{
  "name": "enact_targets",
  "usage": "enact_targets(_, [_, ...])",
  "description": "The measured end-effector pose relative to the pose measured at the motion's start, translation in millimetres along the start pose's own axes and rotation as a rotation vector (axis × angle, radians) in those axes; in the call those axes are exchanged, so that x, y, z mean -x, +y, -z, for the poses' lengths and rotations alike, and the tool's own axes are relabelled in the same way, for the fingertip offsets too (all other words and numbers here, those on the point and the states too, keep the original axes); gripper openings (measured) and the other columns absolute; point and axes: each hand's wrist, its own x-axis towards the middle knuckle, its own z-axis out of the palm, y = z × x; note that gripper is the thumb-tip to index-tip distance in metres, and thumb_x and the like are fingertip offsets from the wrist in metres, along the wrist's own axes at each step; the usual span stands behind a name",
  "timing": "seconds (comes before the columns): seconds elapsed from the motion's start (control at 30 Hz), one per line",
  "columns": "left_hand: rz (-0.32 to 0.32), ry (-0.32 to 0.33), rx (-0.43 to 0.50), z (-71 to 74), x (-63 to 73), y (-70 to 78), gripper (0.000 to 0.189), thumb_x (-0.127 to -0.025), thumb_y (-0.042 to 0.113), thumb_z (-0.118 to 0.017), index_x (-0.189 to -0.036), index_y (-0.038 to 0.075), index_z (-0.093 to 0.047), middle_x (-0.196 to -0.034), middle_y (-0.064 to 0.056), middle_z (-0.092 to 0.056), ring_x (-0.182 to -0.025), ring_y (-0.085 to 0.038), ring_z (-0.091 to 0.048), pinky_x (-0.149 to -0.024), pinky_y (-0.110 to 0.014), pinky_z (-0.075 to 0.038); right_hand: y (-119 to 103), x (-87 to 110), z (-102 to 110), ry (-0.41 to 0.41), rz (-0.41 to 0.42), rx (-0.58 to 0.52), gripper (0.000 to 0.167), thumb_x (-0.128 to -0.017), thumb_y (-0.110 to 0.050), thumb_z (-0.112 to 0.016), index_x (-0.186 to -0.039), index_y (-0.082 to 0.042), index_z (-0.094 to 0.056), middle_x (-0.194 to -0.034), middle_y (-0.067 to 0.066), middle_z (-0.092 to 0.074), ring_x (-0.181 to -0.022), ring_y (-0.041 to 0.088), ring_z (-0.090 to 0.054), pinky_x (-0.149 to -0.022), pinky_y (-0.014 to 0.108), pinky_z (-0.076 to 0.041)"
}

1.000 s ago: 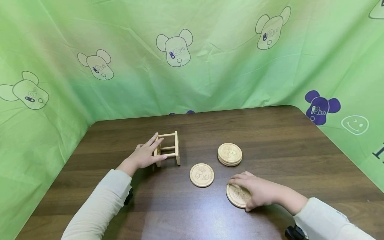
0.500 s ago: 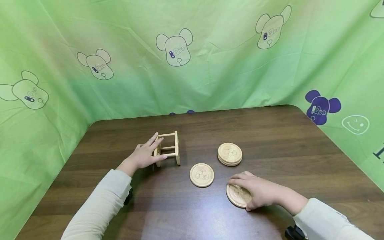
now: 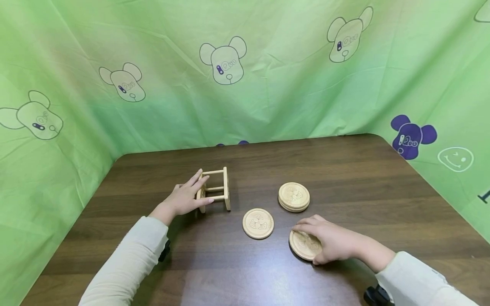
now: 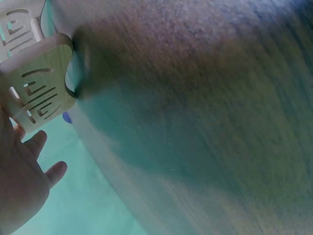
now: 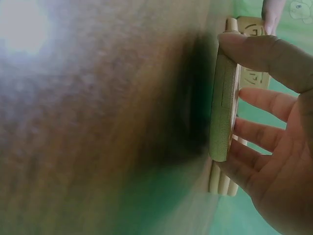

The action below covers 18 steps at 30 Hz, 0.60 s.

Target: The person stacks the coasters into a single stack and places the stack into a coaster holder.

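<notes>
At the table's left, my left hand [image 3: 183,199] rests on the near end panel of a small wooden coaster rack [image 3: 226,191], its fingers and thumb fairly straight. In the left wrist view the rack's panel [image 4: 41,88] shows cut-out slots, with two fingertips sticking out below. My right hand [image 3: 331,241] pinches a round wooden coaster [image 3: 304,245] by its edges between thumb and fingers. From the right wrist view, that coaster [image 5: 224,107] appears edge-on, a little off the table. One loose coaster [image 3: 258,223] lies flat between the hands, a leaf pattern cut in its face.
Behind the right hand stands a short stack of coasters [image 3: 293,197]. The brown wood-grain table [image 3: 214,263] reflects a bright light near its front. A green printed cloth [image 3: 168,106] hangs around its back and sides.
The coaster under my right hand has risen slightly from the table, and a shadow now shows below its edge. My left hand and the rack have stayed put.
</notes>
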Motion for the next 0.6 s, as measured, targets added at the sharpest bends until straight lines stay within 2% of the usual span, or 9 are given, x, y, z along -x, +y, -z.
enact_targets(0.23, [-0.002,0.003,0.005,-0.7,-0.1,-0.4,0.08,-0.078,0.064,-0.038,-0.139,0.017,-0.019,-0.144,-0.004,-0.001,-0.12,-0.026,-0.033,-0.09,-0.052,-0.019,-0.5,-4.3,6.2,0.035,0.005,0.016,0.071,-0.049,-0.016,-0.076,-0.115,-0.005,-0.052,-0.114,0.002,-0.049,-0.1,0.018,-0.039,-0.078,0.033,-0.038])
enact_targets(0.6, [-0.001,-0.002,0.014,-0.1,0.0,0.4,0.079,-0.079,0.064,-0.038,-0.139,0.017,-0.018,-0.144,-0.003,0.0,-0.12,-0.027,-0.033,-0.09,-0.054,-0.018,0.7,-13.0,23.3,0.06,-0.031,0.016,0.072,-0.051,-0.015,-0.074,-0.118,-0.002,-0.05,-0.118,0.013,-0.046,-0.104,0.023,-0.037,-0.081,0.039,-0.037])
